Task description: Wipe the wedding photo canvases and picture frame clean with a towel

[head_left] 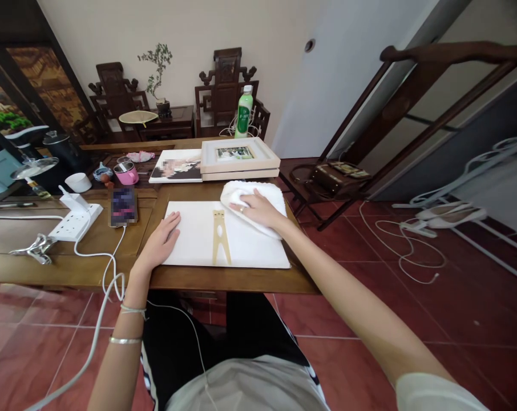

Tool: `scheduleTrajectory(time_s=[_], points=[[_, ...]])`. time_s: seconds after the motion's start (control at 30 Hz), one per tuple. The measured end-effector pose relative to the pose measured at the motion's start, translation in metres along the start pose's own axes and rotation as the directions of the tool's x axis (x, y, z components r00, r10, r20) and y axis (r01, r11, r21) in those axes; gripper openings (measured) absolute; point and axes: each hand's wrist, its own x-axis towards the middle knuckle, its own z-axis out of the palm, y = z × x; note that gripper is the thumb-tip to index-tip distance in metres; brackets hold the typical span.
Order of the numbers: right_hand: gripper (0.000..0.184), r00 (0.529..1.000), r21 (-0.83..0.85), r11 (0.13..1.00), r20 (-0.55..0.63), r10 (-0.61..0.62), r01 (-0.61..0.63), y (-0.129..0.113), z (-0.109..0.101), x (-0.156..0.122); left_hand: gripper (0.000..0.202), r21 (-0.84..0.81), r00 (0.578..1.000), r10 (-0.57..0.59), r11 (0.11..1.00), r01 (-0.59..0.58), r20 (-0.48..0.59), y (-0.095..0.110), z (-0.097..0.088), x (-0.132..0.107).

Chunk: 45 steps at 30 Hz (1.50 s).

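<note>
A white rectangular panel (192, 234) lies flat near the front edge of the table, with a tan A-shaped stand piece (221, 240) at its middle. My left hand (161, 240) rests on the panel's left edge, open, its fingers laid flat. At the panel's upper right, my right hand (258, 209) presses on a folded white towel (275, 200) and grips it, thumb and fingers bent into the fabric. The towel covers that corner of the panel.
Behind the panel are stacked light wooden frames (265, 157), a photo print (177, 165) and a green bottle (243, 114). To the left are a phone (123, 206), a white power strip (76, 221) with cables, and a pink cup (126, 173). A dark chair (361, 131) stands at right.
</note>
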Motion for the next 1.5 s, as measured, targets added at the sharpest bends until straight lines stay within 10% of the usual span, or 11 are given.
scheduleTrajectory(time_s=[0.2,0.47,0.83,1.07,1.27,1.5], points=[[0.026,0.983,0.005,0.984,0.037,-0.177,0.177,-0.044,0.026,-0.036,0.051,0.006,1.0,0.0,1.0,0.0,-0.01,0.001,0.0,0.0],[0.019,0.789,0.09,0.859,0.356,-0.501,0.504,-0.079,0.007,-0.112,0.05,0.011,1.0,0.008,1.0,-0.008,-0.007,0.002,0.0,0.0],[0.026,0.948,-0.031,0.953,0.111,-0.298,0.303,-0.05,0.028,0.0,0.05,-0.007,1.0,0.008,1.0,-0.008,-0.012,-0.002,0.002,0.0],[0.022,0.924,-0.122,0.927,0.198,-0.326,0.354,-0.085,0.036,-0.061,0.051,-0.004,1.0,-0.003,1.0,0.003,-0.006,0.0,0.002,0.0],[0.02,0.815,-0.025,0.866,0.353,-0.459,0.499,-0.103,0.025,-0.118,0.052,0.022,1.0,0.016,1.0,-0.016,0.002,-0.002,0.003,0.0],[0.022,0.869,-0.121,0.883,0.281,-0.407,0.453,-0.081,0.03,-0.052,0.05,0.036,1.0,0.012,0.999,-0.013,0.024,-0.004,0.003,0.0]])
